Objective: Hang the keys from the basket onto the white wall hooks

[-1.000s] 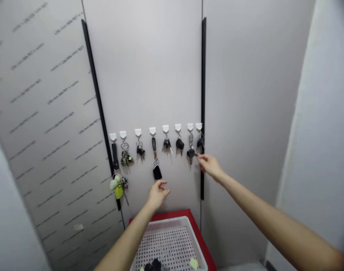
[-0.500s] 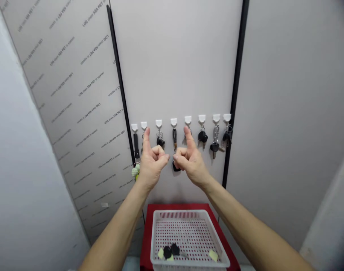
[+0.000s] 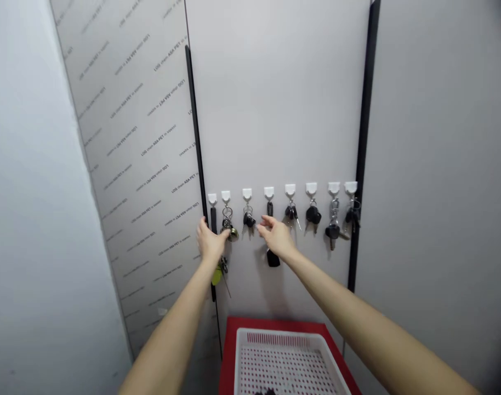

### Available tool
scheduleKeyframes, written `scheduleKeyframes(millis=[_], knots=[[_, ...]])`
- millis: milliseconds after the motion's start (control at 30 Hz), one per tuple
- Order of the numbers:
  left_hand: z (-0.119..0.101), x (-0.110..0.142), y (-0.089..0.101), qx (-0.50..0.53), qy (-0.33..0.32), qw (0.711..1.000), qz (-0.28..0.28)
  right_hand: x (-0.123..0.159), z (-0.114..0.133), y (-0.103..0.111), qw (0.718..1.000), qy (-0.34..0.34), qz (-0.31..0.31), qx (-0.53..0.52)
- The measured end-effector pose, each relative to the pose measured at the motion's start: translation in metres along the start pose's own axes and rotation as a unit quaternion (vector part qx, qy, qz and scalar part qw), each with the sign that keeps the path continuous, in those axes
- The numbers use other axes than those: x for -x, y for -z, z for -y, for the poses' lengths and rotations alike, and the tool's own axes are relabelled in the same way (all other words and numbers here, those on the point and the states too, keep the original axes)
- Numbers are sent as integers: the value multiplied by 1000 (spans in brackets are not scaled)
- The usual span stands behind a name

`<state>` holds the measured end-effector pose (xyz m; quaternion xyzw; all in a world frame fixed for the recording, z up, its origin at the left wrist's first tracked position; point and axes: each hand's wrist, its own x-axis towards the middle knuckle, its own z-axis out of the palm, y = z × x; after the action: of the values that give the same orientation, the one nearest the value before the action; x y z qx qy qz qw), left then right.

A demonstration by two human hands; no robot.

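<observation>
Several white hooks [image 3: 269, 192] run in a row across the grey wall panel, each with keys hanging from it. My left hand [image 3: 210, 243] is up at the second hook from the left, with its fingertips pinched on the brass key bunch [image 3: 231, 232] hanging there. Below that hand dangles a yellow-green tag [image 3: 216, 276] from the first hook's black strap. My right hand [image 3: 276, 236] hovers with loosely spread fingers in front of the fourth hook's strap, just above its black fob [image 3: 273, 258], and holds nothing. More black keys [image 3: 313, 214] hang to the right.
A white perforated basket [image 3: 250, 362] sits on a red stand [image 3: 229, 351] below the hooks, with small dark items at its near edge. Black vertical strips [image 3: 363, 142] border the panel. A film-covered panel [image 3: 139, 142] slants away on the left.
Both hands were held together with thumbs up in front of the hooks; they have now parted. The left went to the second hook's keys, the right opened near the fourth. The view dropped slightly.
</observation>
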<state>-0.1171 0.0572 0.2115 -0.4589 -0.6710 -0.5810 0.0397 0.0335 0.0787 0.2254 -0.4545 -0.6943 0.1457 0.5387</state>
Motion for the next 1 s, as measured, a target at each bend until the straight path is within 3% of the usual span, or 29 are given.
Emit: scheduleKeyframes(millis=[200, 333, 500, 600, 700, 767, 833, 900, 1000], knots=[[-13, -1, -16, -79, 55, 991, 96, -16, 10, -24, 992, -3, 28, 121], [-13, -19, 1, 43, 41, 991, 118, -23, 13, -15, 996, 23, -1, 91], [-34, -46, 25, 206, 28, 971, 116, -44, 45, 2, 995, 67, -24, 74], [-57, -60, 32, 203, -11, 974, 97, -54, 61, 7, 991, 88, 9, 101], [-70, -68, 38, 165, -27, 982, 89, -56, 58, 13, 980, 109, 77, 145], [-71, -70, 42, 117, -20, 985, 128, -53, 50, 17, 969, 123, 124, 174], [-67, -69, 44, 72, 0, 977, 202, -51, 44, 21, 962, 123, 149, 192], [-64, -67, 45, 83, 25, 965, 249, -50, 46, 24, 965, 120, 135, 189], [-66, -66, 45, 226, 57, 943, 239, -54, 58, 24, 979, 103, 75, 161]])
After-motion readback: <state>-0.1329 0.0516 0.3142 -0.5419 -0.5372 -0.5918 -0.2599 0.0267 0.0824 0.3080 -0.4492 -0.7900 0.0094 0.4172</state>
